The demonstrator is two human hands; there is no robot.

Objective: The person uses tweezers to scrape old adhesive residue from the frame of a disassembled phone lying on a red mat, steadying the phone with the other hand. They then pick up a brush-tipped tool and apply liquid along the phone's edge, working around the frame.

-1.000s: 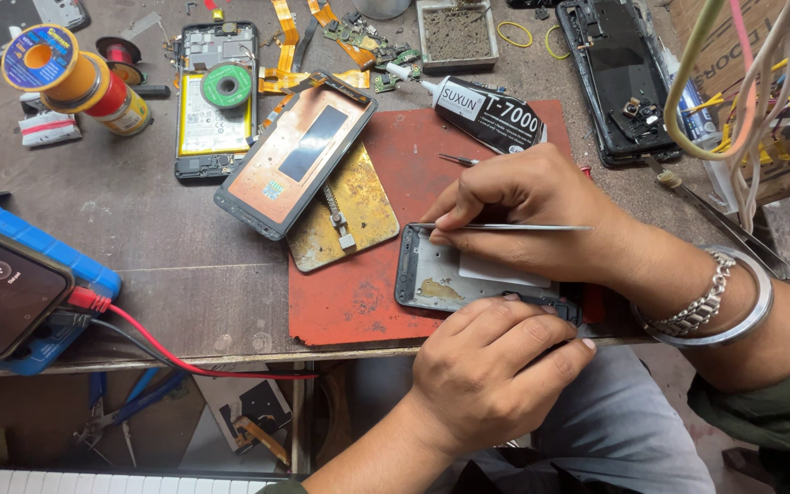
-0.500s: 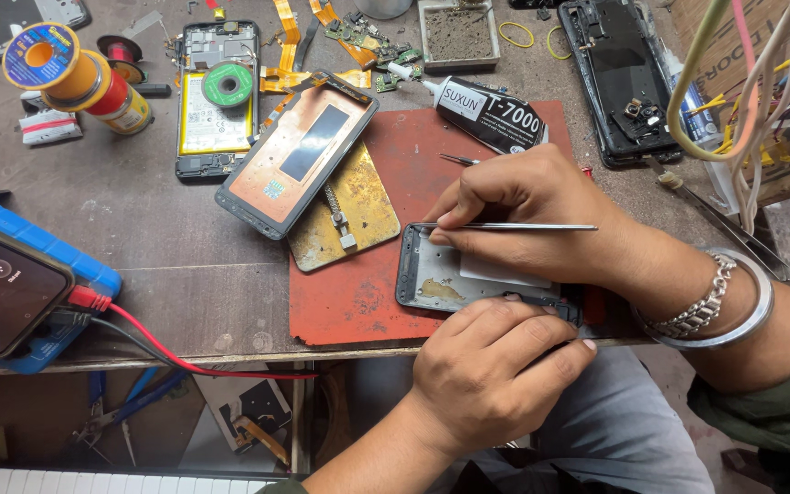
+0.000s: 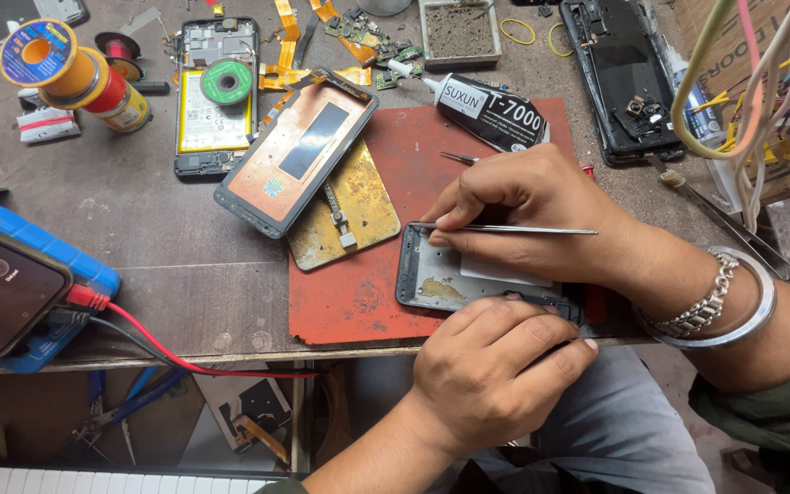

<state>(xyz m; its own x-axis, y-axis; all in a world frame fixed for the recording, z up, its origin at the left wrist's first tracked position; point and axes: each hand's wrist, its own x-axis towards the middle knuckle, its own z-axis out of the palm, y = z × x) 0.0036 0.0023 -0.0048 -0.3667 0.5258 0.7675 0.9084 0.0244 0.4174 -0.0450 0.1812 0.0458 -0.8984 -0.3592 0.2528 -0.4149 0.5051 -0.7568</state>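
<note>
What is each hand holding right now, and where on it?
Right hand pinches metal tweezers near their tips. Left hand steadies the phone frame by its near edge.

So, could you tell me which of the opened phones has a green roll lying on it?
The opened phone at the upper left, showing its pale battery; the green roll rests there.

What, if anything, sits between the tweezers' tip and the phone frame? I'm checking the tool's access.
Nothing visible: the right hand holds the tweezers with the tip at the phone frame, top edge; the left hand steadies its near edge.
</note>
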